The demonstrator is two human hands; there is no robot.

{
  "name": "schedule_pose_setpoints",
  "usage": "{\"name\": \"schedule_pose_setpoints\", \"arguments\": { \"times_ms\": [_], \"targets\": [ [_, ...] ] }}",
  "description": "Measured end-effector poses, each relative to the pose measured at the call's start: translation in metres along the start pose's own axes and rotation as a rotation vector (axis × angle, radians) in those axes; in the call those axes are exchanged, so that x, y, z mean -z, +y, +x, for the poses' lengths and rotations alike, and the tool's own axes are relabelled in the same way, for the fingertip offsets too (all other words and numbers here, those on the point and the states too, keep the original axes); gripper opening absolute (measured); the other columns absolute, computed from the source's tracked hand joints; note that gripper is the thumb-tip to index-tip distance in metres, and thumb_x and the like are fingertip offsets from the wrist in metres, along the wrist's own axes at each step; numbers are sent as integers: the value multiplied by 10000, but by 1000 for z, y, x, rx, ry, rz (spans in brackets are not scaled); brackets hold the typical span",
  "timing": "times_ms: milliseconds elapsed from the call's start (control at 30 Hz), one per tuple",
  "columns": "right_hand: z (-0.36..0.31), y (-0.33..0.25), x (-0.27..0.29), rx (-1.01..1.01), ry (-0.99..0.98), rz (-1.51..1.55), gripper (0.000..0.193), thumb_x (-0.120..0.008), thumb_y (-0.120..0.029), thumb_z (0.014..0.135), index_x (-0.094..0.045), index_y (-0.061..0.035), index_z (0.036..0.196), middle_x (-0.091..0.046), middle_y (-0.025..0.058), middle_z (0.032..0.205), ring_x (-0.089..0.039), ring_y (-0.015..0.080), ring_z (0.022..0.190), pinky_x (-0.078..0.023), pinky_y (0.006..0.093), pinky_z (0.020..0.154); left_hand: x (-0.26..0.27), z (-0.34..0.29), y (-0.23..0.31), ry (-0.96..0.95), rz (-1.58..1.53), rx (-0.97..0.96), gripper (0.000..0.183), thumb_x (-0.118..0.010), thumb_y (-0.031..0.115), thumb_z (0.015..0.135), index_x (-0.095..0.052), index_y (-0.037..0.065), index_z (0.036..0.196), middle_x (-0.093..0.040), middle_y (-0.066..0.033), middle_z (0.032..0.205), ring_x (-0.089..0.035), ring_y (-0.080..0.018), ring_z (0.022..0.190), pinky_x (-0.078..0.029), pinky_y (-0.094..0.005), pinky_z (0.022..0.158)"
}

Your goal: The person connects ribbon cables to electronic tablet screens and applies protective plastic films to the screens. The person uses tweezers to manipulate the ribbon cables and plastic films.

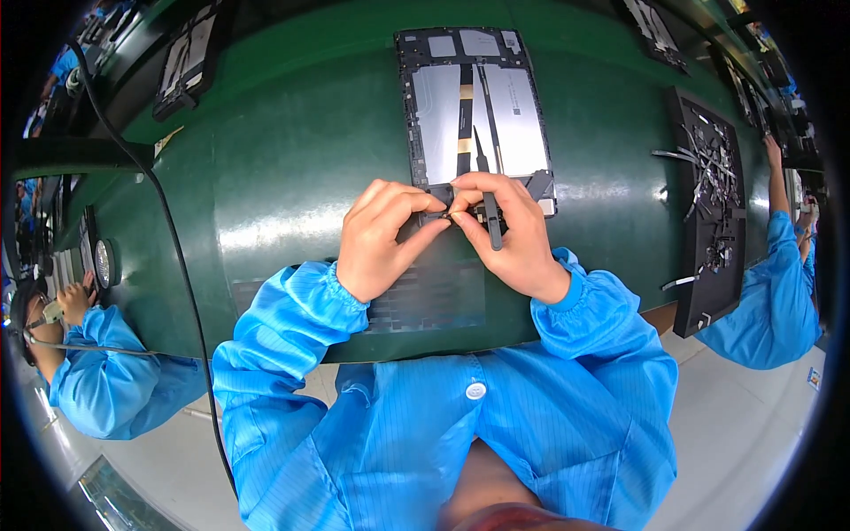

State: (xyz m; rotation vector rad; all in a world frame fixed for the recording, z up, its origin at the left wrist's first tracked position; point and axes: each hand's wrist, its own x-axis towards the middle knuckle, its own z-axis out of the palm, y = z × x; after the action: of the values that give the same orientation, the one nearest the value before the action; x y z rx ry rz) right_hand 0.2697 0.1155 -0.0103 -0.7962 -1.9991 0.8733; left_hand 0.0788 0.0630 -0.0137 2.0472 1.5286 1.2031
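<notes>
An opened tablet (524, 119) lies face down on the green table in front of me, its silver inner plates, dark ribbon cable (466, 115) and black frame showing. Over its near edge, my left hand (381, 234) pinches with thumb and forefinger at a tiny part that I cannot make out. The fingertips of my right hand (513, 234) meet the left ones at the same spot. Dark tweezers (493, 226) are tucked in the right hand, their points directed away from me over the tablet. My fingers hide part of the tablet's lower end.
On the right, a black tray (713, 296) holds many small parts and loose strips. A black cable (168, 212) hangs down the left side. Other opened devices (188, 57) lie at the back. Co-workers in blue sleeves (106, 372) sit on both sides of the green table (292, 168).
</notes>
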Motion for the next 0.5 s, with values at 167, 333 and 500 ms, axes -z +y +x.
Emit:
{"name": "schedule_pose_setpoints", "arguments": {
  "times_ms": [167, 333, 500],
  "targets": [
    [-1, 1, 1, 24, -13, -32, 438, -714, 50, 778, -595, -93, 1174, -678, 28, 877, -647, 279, 872, -478, 400, 813, -3, -1, 0, 6, -16, 6, 227, -831, 75, 730, -696, 70, 912, -693, -40, 910, -620, -249, 835, -515, -350, 720],
    [-1, 1, 3, 21, -19, -42, 430, -717, 40, 782, -600, -97, 1172, -680, 24, 876, -647, 277, 872, -477, 400, 815, -4, 0, -1, 7, -7, -2, 216, -833, 67, 722, -703, 79, 894, -694, -34, 902, -617, -242, 826, -515, -345, 710],
    [-2, 2, 5, 19, -32, -57, 422, -717, 30, 791, -601, -102, 1175, -683, 24, 875, -648, 274, 876, -476, 398, 824, -3, 0, -1, 2, -8, -38, 226, -835, 61, 714, -713, 86, 902, -699, -32, 900, -618, -240, 831, -516, -343, 711]
  ]
}}
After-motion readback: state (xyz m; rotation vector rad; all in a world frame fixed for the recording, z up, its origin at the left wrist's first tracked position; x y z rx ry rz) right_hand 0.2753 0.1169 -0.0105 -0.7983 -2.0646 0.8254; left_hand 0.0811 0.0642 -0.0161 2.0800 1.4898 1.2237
